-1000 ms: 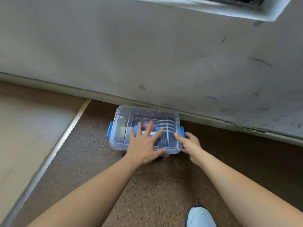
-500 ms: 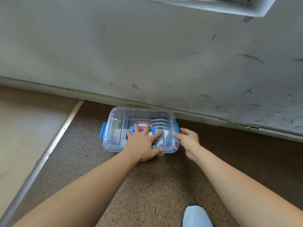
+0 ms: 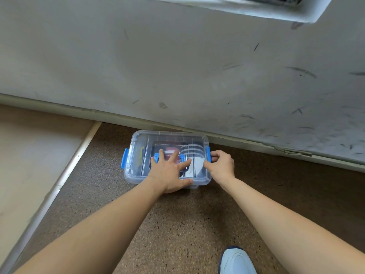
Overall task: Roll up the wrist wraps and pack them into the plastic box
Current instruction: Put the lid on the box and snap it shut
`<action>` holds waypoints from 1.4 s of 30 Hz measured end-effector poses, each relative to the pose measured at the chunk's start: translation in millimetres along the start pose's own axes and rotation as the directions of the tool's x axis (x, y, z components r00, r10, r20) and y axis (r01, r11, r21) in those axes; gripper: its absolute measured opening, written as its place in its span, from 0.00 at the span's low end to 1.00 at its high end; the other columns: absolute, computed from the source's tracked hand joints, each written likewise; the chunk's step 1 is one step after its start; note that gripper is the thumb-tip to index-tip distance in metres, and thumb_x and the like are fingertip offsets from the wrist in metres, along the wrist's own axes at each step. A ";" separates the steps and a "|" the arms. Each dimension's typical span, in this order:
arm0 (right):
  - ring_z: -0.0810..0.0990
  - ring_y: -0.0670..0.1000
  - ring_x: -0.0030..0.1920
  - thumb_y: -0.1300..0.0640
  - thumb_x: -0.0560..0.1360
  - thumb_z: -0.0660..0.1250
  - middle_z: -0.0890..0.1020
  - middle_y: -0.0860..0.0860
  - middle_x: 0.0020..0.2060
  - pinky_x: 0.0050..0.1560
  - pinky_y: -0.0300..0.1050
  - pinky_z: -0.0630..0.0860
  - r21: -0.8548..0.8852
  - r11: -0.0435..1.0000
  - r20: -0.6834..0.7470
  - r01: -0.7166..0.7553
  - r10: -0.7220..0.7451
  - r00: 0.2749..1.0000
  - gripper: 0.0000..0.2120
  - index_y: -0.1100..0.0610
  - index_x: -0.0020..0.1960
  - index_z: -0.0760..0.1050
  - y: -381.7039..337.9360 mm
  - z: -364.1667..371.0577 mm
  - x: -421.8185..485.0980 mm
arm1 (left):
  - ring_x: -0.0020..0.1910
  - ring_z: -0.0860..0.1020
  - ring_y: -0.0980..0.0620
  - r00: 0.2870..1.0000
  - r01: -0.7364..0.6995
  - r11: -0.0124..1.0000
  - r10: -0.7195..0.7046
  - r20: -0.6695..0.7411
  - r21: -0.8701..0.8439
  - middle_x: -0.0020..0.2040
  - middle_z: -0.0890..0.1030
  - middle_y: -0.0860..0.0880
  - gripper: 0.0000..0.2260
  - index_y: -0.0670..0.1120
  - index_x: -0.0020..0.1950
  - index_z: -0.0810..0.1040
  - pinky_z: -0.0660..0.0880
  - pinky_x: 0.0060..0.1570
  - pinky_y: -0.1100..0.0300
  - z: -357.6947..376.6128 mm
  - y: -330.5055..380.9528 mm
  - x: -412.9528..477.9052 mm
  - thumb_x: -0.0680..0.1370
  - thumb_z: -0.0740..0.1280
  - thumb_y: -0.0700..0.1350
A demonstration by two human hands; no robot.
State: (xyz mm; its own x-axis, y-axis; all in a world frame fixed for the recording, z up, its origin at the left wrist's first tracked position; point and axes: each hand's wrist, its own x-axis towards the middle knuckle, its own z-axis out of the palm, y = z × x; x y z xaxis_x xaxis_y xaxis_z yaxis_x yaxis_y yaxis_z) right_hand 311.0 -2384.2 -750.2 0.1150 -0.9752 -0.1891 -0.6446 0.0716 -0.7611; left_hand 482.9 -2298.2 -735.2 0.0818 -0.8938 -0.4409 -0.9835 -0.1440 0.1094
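Half the view is a scuffed grey wall, with a speckled brown floor nearer. At the wall's foot sits the clear plastic box, its lid on and rolled wrist wraps showing inside. The left hand lies spread flat on the lid, pressing. The right hand curls round the blue right clip. It seems best to hold the lid level while snapping that clip down, then check the left clip.

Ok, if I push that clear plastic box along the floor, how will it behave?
Probably stiff: the plastic box shows no flex under the left hand. Likely light, holding rolled wraps. Low and wide, so it should slide, not tip.
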 end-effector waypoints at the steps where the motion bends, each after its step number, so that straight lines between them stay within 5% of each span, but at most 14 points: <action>1: 0.80 0.46 0.50 0.61 0.74 0.75 0.79 0.46 0.48 0.45 0.37 0.76 -0.035 0.999 -0.002 0.018 -0.019 1.000 0.17 0.55 0.61 0.79 -1.5 0.6 -0.5 | 0.81 0.42 0.30 1.000 0.002 1.000 -0.002 -0.008 0.002 0.85 0.44 0.49 0.34 0.69 0.80 0.47 0.48 0.76 0.28 1.8 0.1 -0.4 0.77 0.54 0.75; 9: 0.80 0.47 0.54 0.57 0.74 0.76 0.79 0.47 0.54 0.54 0.45 0.81 -0.066 0.992 0.041 0.111 -0.109 0.993 0.18 0.51 0.61 0.75 9.8 -4.4 3.7 | 0.81 0.38 0.32 0.998 -0.021 1.000 0.020 -0.058 -0.015 0.85 0.41 0.49 0.34 0.69 0.80 0.43 0.44 0.77 0.29 11.6 -3.6 -2.1 0.77 0.52 0.74; 13: 0.73 0.49 0.63 0.53 0.73 0.76 0.75 0.49 0.62 0.62 0.47 0.74 -0.315 0.872 0.034 0.374 -0.384 0.923 0.24 0.52 0.67 0.74 5.0 5.6 -8.6 | 0.83 0.46 0.41 0.971 -0.086 0.964 0.024 -0.238 -0.253 0.85 0.51 0.50 0.31 0.62 0.82 0.55 0.51 0.80 0.41 10.3 -15.1 -21.4 0.81 0.61 0.64; 16: 0.67 0.51 0.73 0.48 0.77 0.71 0.71 0.49 0.73 0.74 0.52 0.65 -0.376 0.733 0.275 0.567 -0.497 0.823 0.26 0.49 0.73 0.71 -16.1 24.8 -23.6 | 0.77 0.67 0.48 0.861 -0.123 0.877 -0.138 -0.490 -0.464 0.76 0.71 0.50 0.24 0.53 0.76 0.70 0.68 0.74 0.49 16.0 -40.0 -39.8 0.81 0.68 0.52; 18: 0.55 0.52 0.80 0.44 0.80 0.66 0.60 0.47 0.80 0.80 0.56 0.53 -0.356 0.683 0.449 0.637 -0.473 0.758 0.29 0.44 0.78 0.63 -32.1 40.9 -31.8 | 0.69 0.73 0.47 0.738 -0.067 0.836 -0.325 -0.591 -0.544 0.68 0.77 0.49 0.21 0.49 0.72 0.75 0.70 0.66 0.53 21.4 -61.2 -48.5 0.79 0.70 0.47; 21: 0.44 0.53 0.83 0.39 0.82 0.59 0.47 0.45 0.83 0.80 0.57 0.43 -0.364 0.586 0.591 0.724 -0.456 0.666 0.31 0.40 0.82 0.53 -55.9 65.7 -37.4 | 0.68 0.72 0.47 0.632 0.089 0.626 -0.636 -0.442 -0.774 0.69 0.76 0.48 0.25 0.48 0.74 0.73 0.68 0.65 0.52 29.3 -94.4 -57.0 0.78 0.72 0.50; 23: 0.42 0.53 0.83 0.37 0.82 0.57 0.44 0.45 0.83 0.80 0.58 0.43 -0.374 0.508 0.659 0.776 -0.443 0.607 0.32 0.39 0.82 0.49 -71.2 81.4 -38.4 | 0.71 0.71 0.46 0.663 0.128 0.347 -0.726 -0.180 -0.929 0.74 0.72 0.46 0.32 0.49 0.77 0.68 0.69 0.71 0.47 35.4 -115.5 -57.9 0.76 0.74 0.54; 26: 0.42 0.55 0.83 0.35 0.82 0.52 0.44 0.45 0.83 0.79 0.61 0.42 -0.390 0.413 0.752 0.823 -0.373 0.543 0.32 0.40 0.83 0.48 -86.0 99.5 -37.1 | 0.71 0.73 0.43 0.778 0.173 -0.053 -0.605 0.169 -0.984 0.74 0.73 0.44 0.38 0.46 0.79 0.65 0.71 0.71 0.44 40.6 -133.2 -58.2 0.75 0.74 0.58; 28: 0.43 0.56 0.83 0.34 0.82 0.52 0.45 0.46 0.83 0.79 0.62 0.42 -0.411 0.400 0.775 0.819 -0.320 0.545 0.32 0.40 0.83 0.49 -90.8 105.1 -34.1 | 0.66 0.77 0.44 0.817 0.219 -0.129 -0.517 0.254 -0.967 0.69 0.77 0.45 0.31 0.46 0.75 0.70 0.73 0.67 0.46 41.4 -133.5 -58.5 0.77 0.73 0.57; 30: 0.46 0.56 0.83 0.33 0.81 0.53 0.47 0.46 0.83 0.79 0.63 0.45 -0.420 0.389 0.786 0.820 -0.295 0.543 0.32 0.39 0.82 0.51 -95.5 106.1 -30.8 | 0.63 0.79 0.45 0.835 0.193 -0.134 -0.498 0.234 -0.972 0.63 0.82 0.45 0.18 0.48 0.66 0.76 0.74 0.64 0.49 41.9 -131.7 -57.0 0.79 0.72 0.52; 33: 0.50 0.57 0.82 0.32 0.80 0.55 0.51 0.46 0.83 0.78 0.62 0.53 -0.421 0.355 0.800 0.835 -0.290 0.526 0.32 0.39 0.81 0.54 -102.2 104.4 -27.4 | 0.58 0.82 0.48 0.832 0.063 -0.125 -0.542 0.121 -0.990 0.56 0.84 0.47 0.14 0.45 0.62 0.80 0.78 0.54 0.56 43.0 -130.8 -54.0 0.78 0.74 0.45; 35: 0.51 0.57 0.82 0.32 0.80 0.56 0.51 0.45 0.83 0.78 0.61 0.55 -0.418 0.362 0.798 0.833 -0.293 0.527 0.33 0.39 0.81 0.55 -103.0 103.2 -27.2 | 0.54 0.82 0.49 0.793 0.005 0.035 -0.609 -0.017 -0.999 0.54 0.83 0.46 0.09 0.46 0.55 0.81 0.78 0.48 0.58 41.4 -129.4 -51.7 0.77 0.75 0.41; 39: 0.50 0.57 0.82 0.31 0.80 0.56 0.51 0.45 0.83 0.78 0.62 0.53 -0.413 0.371 0.798 0.832 -0.293 0.527 0.34 0.39 0.82 0.53 -99.2 104.7 -26.3 | 0.48 0.82 0.52 0.752 0.092 0.477 -0.608 -0.253 -0.874 0.49 0.82 0.50 0.08 0.55 0.43 0.81 0.80 0.53 0.53 37.2 -121.7 -48.9 0.77 0.73 0.42; 42: 0.48 0.57 0.82 0.32 0.80 0.56 0.50 0.45 0.83 0.79 0.62 0.50 -0.413 0.383 0.794 0.826 -0.293 0.533 0.34 0.39 0.82 0.52 -98.9 105.2 -28.1 | 0.48 0.82 0.53 0.771 0.076 0.526 -0.569 -0.284 -0.847 0.48 0.82 0.53 0.07 0.54 0.50 0.79 0.81 0.52 0.52 32.0 -121.6 -54.3 0.77 0.74 0.44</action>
State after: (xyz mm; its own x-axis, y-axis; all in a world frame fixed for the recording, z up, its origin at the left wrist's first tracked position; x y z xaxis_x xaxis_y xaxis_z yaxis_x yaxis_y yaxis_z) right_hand 451.1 -2341.8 -734.9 0.8501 -0.3740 -0.3708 -0.4642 -0.8647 -0.1920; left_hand 592.9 -2218.5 -753.0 0.6690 -0.7282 -0.1489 -0.3746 -0.5034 0.7786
